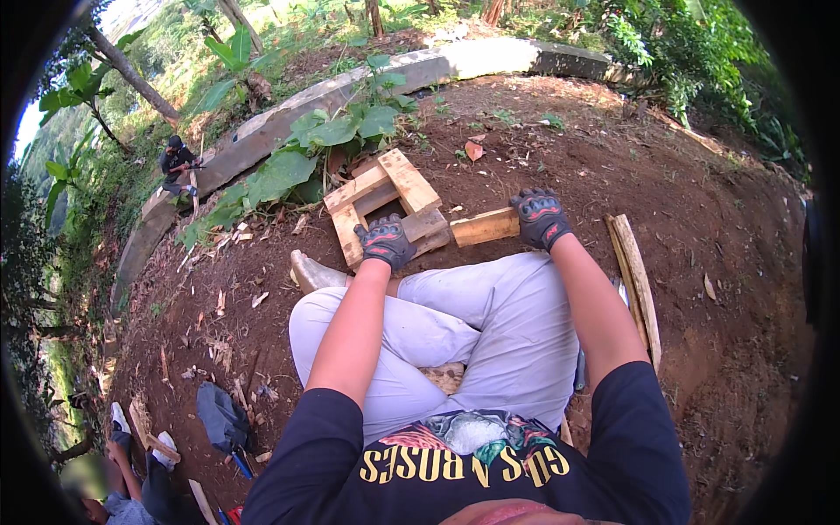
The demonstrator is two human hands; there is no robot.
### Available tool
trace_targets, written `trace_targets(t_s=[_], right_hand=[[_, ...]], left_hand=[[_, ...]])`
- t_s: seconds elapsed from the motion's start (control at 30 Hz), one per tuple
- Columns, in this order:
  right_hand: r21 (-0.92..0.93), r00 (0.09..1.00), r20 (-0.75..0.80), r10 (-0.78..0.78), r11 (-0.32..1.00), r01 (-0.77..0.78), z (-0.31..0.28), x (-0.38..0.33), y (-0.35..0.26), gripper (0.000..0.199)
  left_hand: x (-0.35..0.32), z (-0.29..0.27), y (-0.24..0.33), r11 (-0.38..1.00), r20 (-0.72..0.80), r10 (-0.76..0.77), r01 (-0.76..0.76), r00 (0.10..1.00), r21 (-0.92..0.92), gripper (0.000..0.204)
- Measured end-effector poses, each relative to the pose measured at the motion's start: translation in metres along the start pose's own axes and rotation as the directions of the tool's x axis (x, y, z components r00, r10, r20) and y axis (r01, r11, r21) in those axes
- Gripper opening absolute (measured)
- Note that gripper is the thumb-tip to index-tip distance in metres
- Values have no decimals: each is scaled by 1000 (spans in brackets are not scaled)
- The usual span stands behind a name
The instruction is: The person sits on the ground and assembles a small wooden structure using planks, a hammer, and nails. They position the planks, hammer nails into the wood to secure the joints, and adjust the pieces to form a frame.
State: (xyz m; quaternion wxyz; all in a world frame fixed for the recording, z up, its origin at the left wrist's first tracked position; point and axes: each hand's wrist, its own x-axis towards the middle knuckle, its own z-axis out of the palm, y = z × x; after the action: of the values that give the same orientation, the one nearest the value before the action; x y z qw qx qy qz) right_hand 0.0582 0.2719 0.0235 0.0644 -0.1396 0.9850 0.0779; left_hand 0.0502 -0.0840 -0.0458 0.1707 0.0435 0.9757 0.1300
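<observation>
On the soil in front of my crossed legs stands a square frame of stacked wooden blocks (pixel 411 182) with an opening in its middle. My left hand (pixel 385 241), in a black glove with red marks, lies on the near edge of this frame, its fingers curled over the wood. To the right, my right hand (pixel 540 217), gloved alike, grips the right end of a short wooden block (pixel 486 227). This block's left end lies close to the frame; whether they touch I cannot tell. Its underside is hidden.
Two long wooden strips (pixel 637 284) lie right of my knee. A dark cloth bag (pixel 223 416) and a blue-handled tool (pixel 241 464) lie left. One person (pixel 178 164) sits by the low concrete wall (pixel 350 94); another person (pixel 131 494) is at lower left. Leafy plants (pixel 289 166) grow behind the frame.
</observation>
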Motion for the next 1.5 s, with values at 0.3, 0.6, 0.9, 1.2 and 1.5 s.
trace_targets(t_s=[0.3, 0.6, 0.9, 1.2, 1.5], right_hand=[[304, 862, -457, 219, 949, -80, -136, -141, -23, 50], [751, 951, -246, 185, 657, 67, -144, -173, -147, 54], [961, 996, -75, 39, 269, 62, -87, -214, -210, 56], [896, 981, 172, 89, -428, -118, -91, -254, -172, 40], [950, 994, 81, 78, 296, -101, -129, -240, -179, 52]], left_hand=[[-105, -72, 76, 460, -186, 209, -265, 960, -847, 90], [-183, -103, 86, -390, -187, -78, -203, 979, -898, 42], [-233, -59, 45, -430, -109, -51, -121, 993, -895, 58], [-219, -69, 34, -555, -93, -41, -100, 995, -826, 60], [-220, -73, 48, -509, -77, -6, -69, 997, -858, 68]])
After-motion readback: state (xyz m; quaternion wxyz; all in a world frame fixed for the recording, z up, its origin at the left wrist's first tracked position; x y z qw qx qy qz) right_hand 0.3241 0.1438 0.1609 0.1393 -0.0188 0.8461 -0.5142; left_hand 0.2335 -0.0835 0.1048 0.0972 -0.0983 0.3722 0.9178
